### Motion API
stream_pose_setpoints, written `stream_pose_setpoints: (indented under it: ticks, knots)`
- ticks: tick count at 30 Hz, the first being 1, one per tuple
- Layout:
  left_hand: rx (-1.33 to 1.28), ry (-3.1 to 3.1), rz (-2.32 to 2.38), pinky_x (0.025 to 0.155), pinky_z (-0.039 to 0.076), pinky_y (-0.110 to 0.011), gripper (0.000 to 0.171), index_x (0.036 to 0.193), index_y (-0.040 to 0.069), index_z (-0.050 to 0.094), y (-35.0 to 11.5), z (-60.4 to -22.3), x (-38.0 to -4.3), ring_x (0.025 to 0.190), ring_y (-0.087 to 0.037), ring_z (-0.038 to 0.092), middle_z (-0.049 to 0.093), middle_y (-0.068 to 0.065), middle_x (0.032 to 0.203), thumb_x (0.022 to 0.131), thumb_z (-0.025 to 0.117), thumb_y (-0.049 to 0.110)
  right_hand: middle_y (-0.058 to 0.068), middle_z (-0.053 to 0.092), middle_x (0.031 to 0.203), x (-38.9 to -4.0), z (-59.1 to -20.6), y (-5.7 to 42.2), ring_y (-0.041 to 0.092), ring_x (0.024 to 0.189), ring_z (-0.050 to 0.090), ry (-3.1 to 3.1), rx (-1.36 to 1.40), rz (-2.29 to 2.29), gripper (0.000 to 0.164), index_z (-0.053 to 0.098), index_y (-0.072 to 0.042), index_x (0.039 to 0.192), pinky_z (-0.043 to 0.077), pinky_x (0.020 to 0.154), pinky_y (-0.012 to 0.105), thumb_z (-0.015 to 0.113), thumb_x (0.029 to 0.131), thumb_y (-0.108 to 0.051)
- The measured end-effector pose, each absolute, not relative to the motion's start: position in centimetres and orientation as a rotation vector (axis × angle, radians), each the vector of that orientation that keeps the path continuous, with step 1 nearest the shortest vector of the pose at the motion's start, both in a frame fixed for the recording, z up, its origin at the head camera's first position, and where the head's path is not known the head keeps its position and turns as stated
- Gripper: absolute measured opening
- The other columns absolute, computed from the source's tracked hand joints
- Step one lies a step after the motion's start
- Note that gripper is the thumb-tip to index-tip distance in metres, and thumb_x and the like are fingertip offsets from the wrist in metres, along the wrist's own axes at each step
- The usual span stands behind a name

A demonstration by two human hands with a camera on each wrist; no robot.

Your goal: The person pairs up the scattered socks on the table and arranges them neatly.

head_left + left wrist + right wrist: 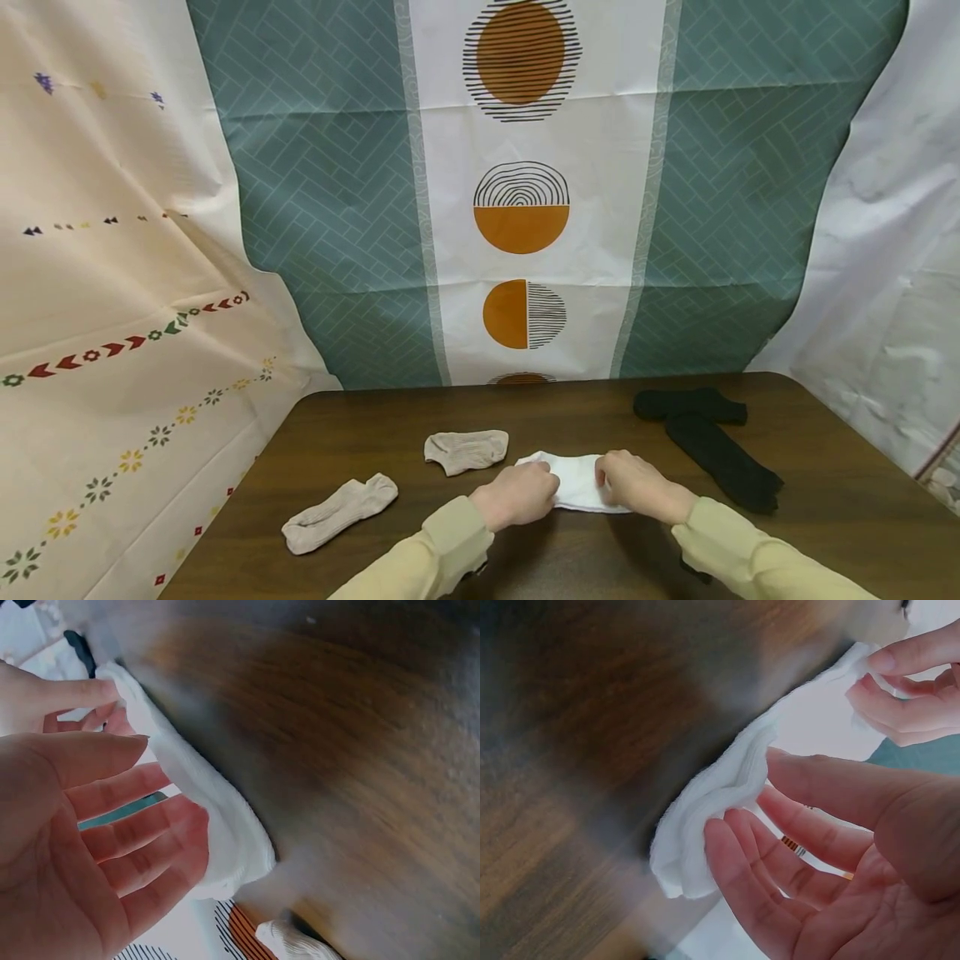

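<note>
A white sock [577,482] lies lengthwise on the dark wooden table between the two hands. My left hand [519,492] holds its left end, with curled fingertips at the cloth in the left wrist view. At the other end, my right hand [636,483] grips the sock; the right wrist view shows a raised fold [731,776] of white cloth between the thumb and fingers. Both palms face each other, and the sock's two ends are partly hidden by the hands in the head view.
Left of the hands lie two beige ankle socks, one farther back [467,451] and one nearer [339,512]. Two black socks [723,460] overlap at the right. Behind the table [375,417] hangs a patterned green and white cloth [337,208].
</note>
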State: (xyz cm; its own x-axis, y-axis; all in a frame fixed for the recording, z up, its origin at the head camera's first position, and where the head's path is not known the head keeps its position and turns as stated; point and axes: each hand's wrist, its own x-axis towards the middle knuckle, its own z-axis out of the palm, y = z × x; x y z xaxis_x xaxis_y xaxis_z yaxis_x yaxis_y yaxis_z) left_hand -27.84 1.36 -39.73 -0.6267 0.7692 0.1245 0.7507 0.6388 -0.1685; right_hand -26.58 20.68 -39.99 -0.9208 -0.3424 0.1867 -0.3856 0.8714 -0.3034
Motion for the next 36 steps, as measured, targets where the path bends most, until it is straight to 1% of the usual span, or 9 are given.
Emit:
stream_pose_setpoints:
  ticks: [6,13,18,23,29,32,36]
  knots:
    - [-1.256,-2.681,0.103,0.046,0.037,-0.023,0.01,0.072,0.017,0.06,1.4,-39.9,-28.6,0.062,-0.005,0.045,0.046,0.004,0.069,0.081,0.062,0.017,0.001,0.044,0.063,-27.4,-40.1,20.7,0.019,0.056,0.04,-2.946,0.503,0.494,0.021,0.056,-0.005,0.067,0.037,0.05,0.034,0.07,0.063,0.01]
    - [-1.265,-2.712,0.052,0.048,0.034,-0.02,0.01,0.072,0.014,0.061,1.5,-39.9,-29.4,0.06,-0.005,0.041,0.044,0.004,0.068,0.081,0.061,0.015,0.002,0.046,0.064,-28.3,-40.2,21.0,0.019,0.056,0.041,-2.897,0.504,0.461,0.021,0.056,-0.005,0.066,0.039,0.051,0.034,0.069,0.061,0.01]
    - [-1.255,-2.741,0.072,0.051,0.037,-0.02,0.008,0.076,0.012,0.062,1.7,-39.6,-29.5,0.062,-0.006,0.042,0.046,0.003,0.071,0.081,0.064,0.018,0.002,0.045,0.065,-28.8,-40.4,21.2,0.019,0.057,0.041,-2.866,0.505,0.472,0.019,0.056,-0.005,0.066,0.039,0.051,0.034,0.065,0.061,0.011]
    - [-1.174,-2.762,0.111,0.051,0.041,-0.024,0.01,0.079,0.011,0.064,2.0,-39.7,-29.7,0.065,-0.008,0.047,0.047,0.001,0.074,0.079,0.066,0.02,0.001,0.045,0.064,-29.5,-40.6,21.1,0.018,0.058,0.041,-2.848,0.506,0.479,0.018,0.057,-0.005,0.065,0.039,0.052,0.033,0.064,0.062,0.011]
    - [-1.096,-2.795,0.097,0.05,0.043,-0.027,0.009,0.081,0.009,0.065,2.3,-40.0,-30.2,0.065,-0.01,0.047,0.047,-0.001,0.074,0.079,0.064,0.017,0.003,0.049,0.068,-30.3,-40.7,21.0,0.018,0.062,0.043,-2.866,0.479,0.467,0.016,0.058,-0.003,0.068,0.041,0.057,0.035,0.065,0.064,0.011]
    - [-1.063,-2.829,0.067,0.051,0.043,-0.029,0.007,0.082,0.008,0.063,2.3,-40.0,-30.5,0.066,-0.011,0.048,0.048,-0.002,0.075,0.078,0.063,0.014,0.004,0.05,0.07,-30.7,-40.8,21.0,0.019,0.063,0.045,-2.865,0.472,0.461,0.016,0.058,-0.003,0.068,0.042,0.058,0.036,0.065,0.064,0.011]
    - [-1.037,-2.878,0.036,0.054,0.045,-0.031,0.01,0.087,0.006,0.061,2.1,-40.1,-30.9,0.07,-0.012,0.05,0.049,-0.003,0.079,0.08,0.061,0.013,0.005,0.052,0.071,-31.1,-40.9,21.0,0.019,0.064,0.046,-2.853,0.467,0.481,0.013,0.059,-0.003,0.07,0.043,0.058,0.036,0.063,0.066,0.01]
